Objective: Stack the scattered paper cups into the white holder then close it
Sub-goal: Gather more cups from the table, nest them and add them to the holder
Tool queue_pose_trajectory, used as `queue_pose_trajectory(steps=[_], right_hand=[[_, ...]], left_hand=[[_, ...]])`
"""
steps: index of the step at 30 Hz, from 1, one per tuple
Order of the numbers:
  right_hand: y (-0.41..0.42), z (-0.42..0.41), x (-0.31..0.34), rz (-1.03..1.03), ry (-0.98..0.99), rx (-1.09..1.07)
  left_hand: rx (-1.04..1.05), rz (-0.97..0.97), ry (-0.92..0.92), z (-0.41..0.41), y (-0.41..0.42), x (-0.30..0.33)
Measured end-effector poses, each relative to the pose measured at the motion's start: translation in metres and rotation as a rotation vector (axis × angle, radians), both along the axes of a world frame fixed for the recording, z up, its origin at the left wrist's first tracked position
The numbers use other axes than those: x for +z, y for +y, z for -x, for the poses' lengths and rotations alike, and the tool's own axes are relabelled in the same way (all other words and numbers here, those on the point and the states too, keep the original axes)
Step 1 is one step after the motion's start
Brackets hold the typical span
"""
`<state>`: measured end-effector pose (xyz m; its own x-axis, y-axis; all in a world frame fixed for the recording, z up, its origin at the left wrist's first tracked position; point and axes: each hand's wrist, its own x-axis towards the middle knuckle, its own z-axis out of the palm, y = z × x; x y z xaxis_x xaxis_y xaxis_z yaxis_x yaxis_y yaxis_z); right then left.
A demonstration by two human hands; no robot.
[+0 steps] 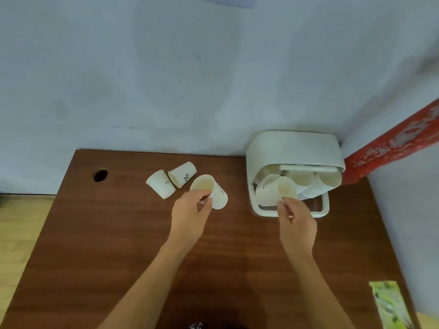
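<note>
Near the surface's [133, 233] far right corner, the right hand's [297, 224] grip pinches a paper cup's [276, 193] rim, feeding it into the open white holder [292, 148], while the left hand's [190, 217] grip pinches the next cup [210, 189].

I see soft, even, dim indoor light, faint shadows under my hands [191, 217], overall blur, and wide-angle bending along the table [118, 233] edges.

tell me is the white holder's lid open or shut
Open: the lid is swung up over the white holder, leaving the cups inside exposed.
</note>
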<state>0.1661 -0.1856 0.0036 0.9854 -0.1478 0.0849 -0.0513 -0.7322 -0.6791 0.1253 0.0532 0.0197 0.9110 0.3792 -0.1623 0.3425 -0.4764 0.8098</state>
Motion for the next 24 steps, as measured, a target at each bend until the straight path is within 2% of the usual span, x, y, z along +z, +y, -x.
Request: queue_pose_trajectory(steps=[3, 8, 16, 24], right_hand=[[-0.017, -0.016, 0.005, 0.066, -0.082, 0.068], [-0.033, -0.036, 0.001, 0.196, -0.072, 0.139], [-0.049, -0.056, -0.037, 0.534, 0.128, 0.462], [-0.037, -0.085, -0.042, 0.573, 0.289, 0.602]], left_hand=[[-0.003, 0.003, 0.016, -0.007, -0.028, 0.009], [-0.001, -0.041, -0.002, -0.012, -0.061, 0.018], [0.024, -0.143, -0.010, -0.024, -0.102, 0.027], [-0.002, -0.173, -0.033, -0.039, -0.125, 0.031]])
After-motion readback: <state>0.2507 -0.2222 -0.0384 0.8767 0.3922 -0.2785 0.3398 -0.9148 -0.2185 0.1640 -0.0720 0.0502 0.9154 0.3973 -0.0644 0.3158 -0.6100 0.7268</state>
